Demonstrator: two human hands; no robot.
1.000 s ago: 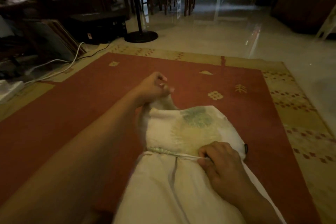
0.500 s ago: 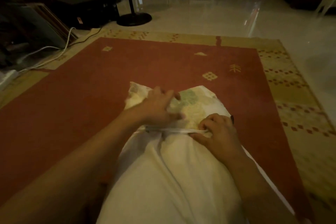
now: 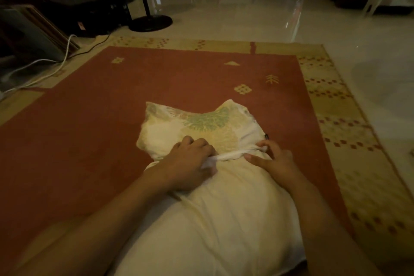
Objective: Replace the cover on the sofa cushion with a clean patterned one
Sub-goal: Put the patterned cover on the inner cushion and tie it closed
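A plain white cushion [image 3: 226,215] lies lengthwise on the red rug, its far end inside a patterned cover [image 3: 201,125] with green and yellow leaf prints. The cover's open edge is bunched into a white band across the cushion. My left hand [image 3: 190,163] grips that band at its left part, fingers curled over it. My right hand [image 3: 273,159] pinches the band at its right end, beside a small dark zipper tab [image 3: 266,136]. The near half of the cushion is bare.
The red rug [image 3: 89,141] has a beige patterned border [image 3: 358,141] and lies on glossy pale tiles [image 3: 291,18]. A fan stand's round black base [image 3: 150,22] is at the far left, with cables [image 3: 56,67], dark boxes and leaning boards. Chair legs stand beyond.
My left hand let go of the cover's far left corner and came back to the bunched edge. The cover now sits flatter over the cushion's far end, both corners showing.
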